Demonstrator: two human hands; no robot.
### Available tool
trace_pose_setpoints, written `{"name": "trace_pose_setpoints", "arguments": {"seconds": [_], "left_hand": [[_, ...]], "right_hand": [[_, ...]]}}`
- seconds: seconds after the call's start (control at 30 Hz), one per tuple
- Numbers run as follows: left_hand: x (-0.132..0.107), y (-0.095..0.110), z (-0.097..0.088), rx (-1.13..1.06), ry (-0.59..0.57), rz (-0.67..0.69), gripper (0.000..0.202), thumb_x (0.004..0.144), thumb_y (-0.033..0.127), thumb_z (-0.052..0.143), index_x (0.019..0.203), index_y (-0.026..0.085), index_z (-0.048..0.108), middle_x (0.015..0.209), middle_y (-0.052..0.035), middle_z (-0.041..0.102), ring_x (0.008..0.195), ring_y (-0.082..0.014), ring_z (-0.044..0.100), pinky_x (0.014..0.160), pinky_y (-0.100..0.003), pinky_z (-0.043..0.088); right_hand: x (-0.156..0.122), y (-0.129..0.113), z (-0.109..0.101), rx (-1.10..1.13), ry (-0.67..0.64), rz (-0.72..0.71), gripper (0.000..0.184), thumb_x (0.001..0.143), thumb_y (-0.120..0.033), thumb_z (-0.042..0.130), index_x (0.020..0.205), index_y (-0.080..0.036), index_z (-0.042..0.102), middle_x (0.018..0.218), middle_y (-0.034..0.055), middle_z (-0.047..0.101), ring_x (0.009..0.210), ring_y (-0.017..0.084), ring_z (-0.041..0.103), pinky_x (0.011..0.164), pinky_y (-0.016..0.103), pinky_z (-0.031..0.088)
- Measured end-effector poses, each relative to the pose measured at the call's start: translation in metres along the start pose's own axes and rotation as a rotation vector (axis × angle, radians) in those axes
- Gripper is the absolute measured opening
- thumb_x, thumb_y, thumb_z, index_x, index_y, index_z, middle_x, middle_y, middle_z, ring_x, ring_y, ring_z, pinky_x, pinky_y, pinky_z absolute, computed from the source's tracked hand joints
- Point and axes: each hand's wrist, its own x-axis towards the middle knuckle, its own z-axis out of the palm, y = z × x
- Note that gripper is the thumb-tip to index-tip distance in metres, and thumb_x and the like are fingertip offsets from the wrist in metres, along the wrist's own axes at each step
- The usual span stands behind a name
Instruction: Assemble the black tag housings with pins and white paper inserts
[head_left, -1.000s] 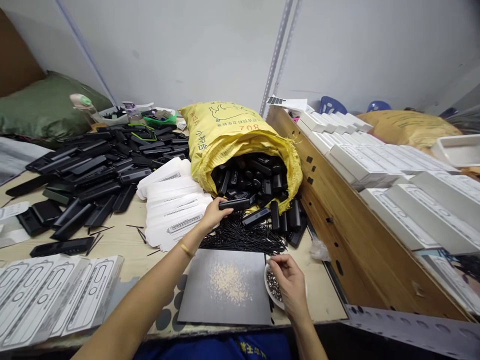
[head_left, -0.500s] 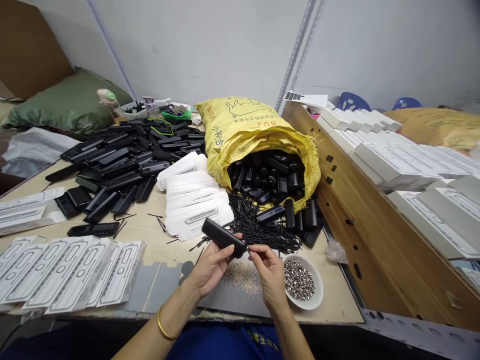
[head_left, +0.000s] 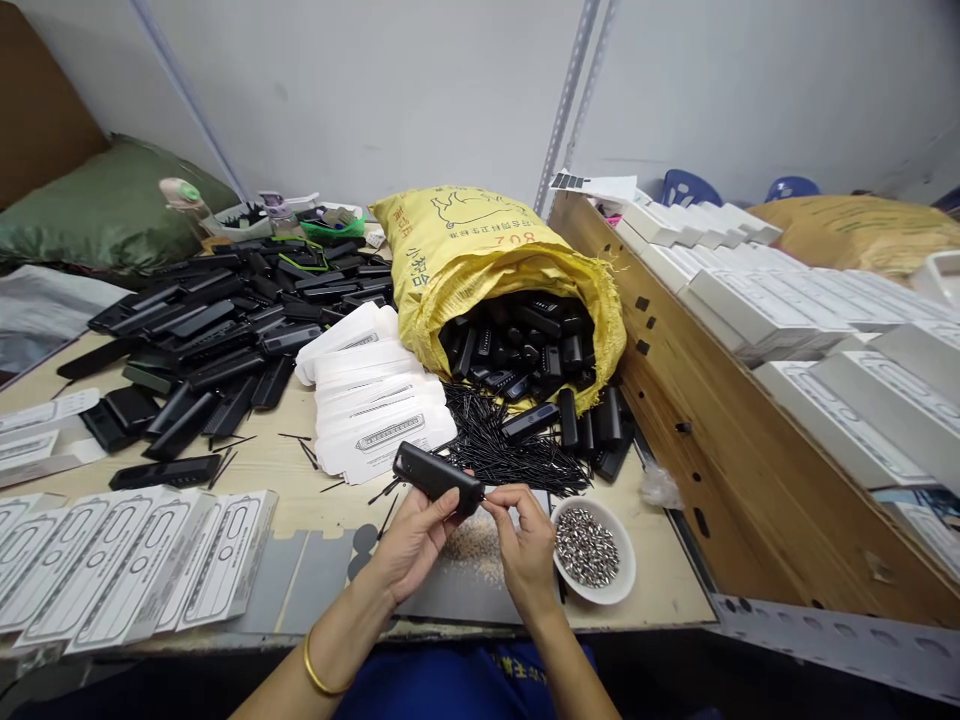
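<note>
My left hand (head_left: 420,530) is closed around a black oblong plastic case (head_left: 436,478), held tilted above the table with its far end up and to the left. The thumb lies along its near side. At the case's right end, the fingertips of my right hand (head_left: 525,545) are pinched together; a tiny shiny bit shows there, too small to name. Just right of that hand stands a white bowl (head_left: 628,580) full of small silver metal pieces (head_left: 589,548). Beneath both hands a grey mat (head_left: 457,598) carries scattered tiny tan bits (head_left: 476,550).
A yellow woven sack (head_left: 480,225) spills black cases behind a heap of thin black sticks (head_left: 510,445). Flat white cartons (head_left: 375,410) lie left of it, near a large pile of black cases (head_left: 217,320). White boxes (head_left: 165,570) line the front left. A wooden board (head_left: 712,440) bounds the right.
The view has shifted slightly, moving the scene left in the picture. Both hands keep their hold at the case, with the right fingertips still at its end.
</note>
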Motion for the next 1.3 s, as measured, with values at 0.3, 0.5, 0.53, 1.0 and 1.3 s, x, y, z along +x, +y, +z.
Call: {"name": "trace_pose_setpoints", "arguments": {"seconds": [0.3, 0.5, 0.53, 1.0, 1.3], "left_hand": [[-0.015, 0.028, 0.007, 0.186, -0.104, 0.023, 0.038, 0.072, 0.019, 0.074, 0.106, 0.017, 0.058, 0.104, -0.0066, 0.070, 0.098, -0.0189, 0.064, 0.087, -0.028, 0.050], [-0.015, -0.001, 0.001, 0.973, -0.163, 0.455, 0.025, 0.074, 0.023, 0.066, 0.098, 0.020, 0.061, 0.099, -0.0069, 0.069, 0.096, -0.0244, 0.062, 0.089, -0.039, 0.048], [-0.007, -0.014, 0.002, 1.113, -0.204, 0.415, 0.022, 0.075, 0.022, 0.063, 0.097, 0.019, 0.062, 0.097, -0.0075, 0.069, 0.092, -0.0241, 0.062, 0.086, -0.039, 0.049], [0.056, 0.070, -0.092, 2.078, 0.492, 0.628, 0.061, 0.074, 0.031, 0.070, 0.129, 0.011, 0.049, 0.120, -0.0194, 0.053, 0.109, -0.0344, 0.049, 0.091, -0.047, 0.042], [0.051, 0.108, -0.074, 1.889, 0.327, 0.675, 0.055, 0.080, 0.049, 0.059, 0.124, 0.016, 0.057, 0.107, -0.0147, 0.057, 0.105, -0.0326, 0.051, 0.094, -0.050, 0.039]], "right_hand": [[-0.003, 0.016, 0.000, 0.464, -0.053, 0.285, 0.016, 0.074, -0.031, 0.069, 0.079, -0.021, 0.058, 0.077, -0.0006, 0.059, 0.072, 0.015, 0.055, 0.067, 0.027, 0.045], [0.006, 0.014, -0.052, 0.223, 0.215, 0.275, 0.021, 0.076, -0.035, 0.068, 0.088, -0.020, 0.059, 0.077, -0.0004, 0.060, 0.070, 0.014, 0.055, 0.067, 0.027, 0.044], [0.010, 0.010, -0.057, 0.145, 0.231, 0.257, 0.020, 0.078, -0.036, 0.067, 0.087, -0.019, 0.059, 0.076, 0.0001, 0.060, 0.071, 0.015, 0.056, 0.068, 0.028, 0.044], [0.097, 0.027, 0.101, -0.917, -0.498, -0.015, 0.019, 0.081, -0.018, 0.063, 0.099, -0.015, 0.063, 0.104, 0.0150, 0.066, 0.101, 0.028, 0.054, 0.084, 0.036, 0.037], [0.132, 0.005, 0.081, -0.829, -0.505, -0.087, 0.007, 0.080, -0.020, 0.064, 0.076, -0.020, 0.060, 0.089, 0.0038, 0.065, 0.093, 0.021, 0.053, 0.080, 0.032, 0.033]]}}
